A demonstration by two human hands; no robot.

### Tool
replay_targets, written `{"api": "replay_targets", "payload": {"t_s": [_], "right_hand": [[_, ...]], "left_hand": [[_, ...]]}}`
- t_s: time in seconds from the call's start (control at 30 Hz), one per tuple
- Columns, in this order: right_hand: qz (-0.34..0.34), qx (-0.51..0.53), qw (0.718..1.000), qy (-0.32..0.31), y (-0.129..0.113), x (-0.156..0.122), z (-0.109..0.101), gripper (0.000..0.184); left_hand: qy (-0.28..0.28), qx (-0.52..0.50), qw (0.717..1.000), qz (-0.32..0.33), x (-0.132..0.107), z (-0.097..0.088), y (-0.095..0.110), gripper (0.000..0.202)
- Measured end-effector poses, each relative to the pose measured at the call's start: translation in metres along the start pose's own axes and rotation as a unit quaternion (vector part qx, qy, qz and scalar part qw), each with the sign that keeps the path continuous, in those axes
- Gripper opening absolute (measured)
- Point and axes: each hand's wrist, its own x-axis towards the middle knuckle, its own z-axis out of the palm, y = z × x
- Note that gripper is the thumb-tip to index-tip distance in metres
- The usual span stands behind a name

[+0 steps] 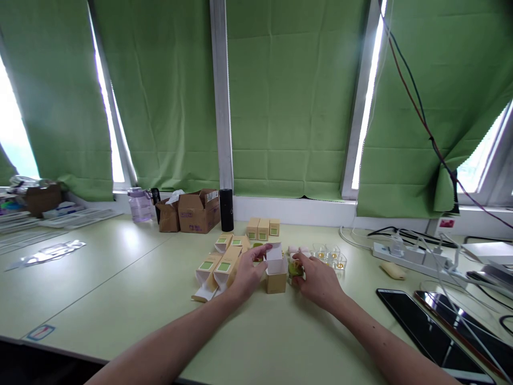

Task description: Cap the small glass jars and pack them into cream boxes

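Your left hand point(247, 274) is gripping the open box point(276, 282) near its upper rim, fingers closed; it's standing between the tabletop's point(256, 342) near and far edges. Right hand point(319, 279): fingers are holding the green piece point(295, 268) just beside. Box is looking light, crushable: favour side walls. Piece is seeming smooth: cup its sides.

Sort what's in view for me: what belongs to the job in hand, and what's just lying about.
Seems part of the job:
open small box at the left hand
green item in the right hand
small boxes with green labels
clear containers

Apparently just lying about:
purple bottle
black cylinder
large cardboard box
power strip
dark-screened devices
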Motion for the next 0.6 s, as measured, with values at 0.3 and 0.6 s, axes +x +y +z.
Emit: {"api": "replay_targets", "payload": {"t_s": [0.3,0.6], "right_hand": [[-0.022,0.033,0.999,0.002,0.006,0.001,0.007,0.047],[-0.025,0.199,0.965,0.166,0.014,0.007,-0.004,0.031]], "left_hand": [[-0.017,-0.05,0.998,-0.022,0.002,0.0,-0.002,0.06],[-0.029,-0.089,0.995,-0.045,0.005,0.0,-0.004,0.07]]}}
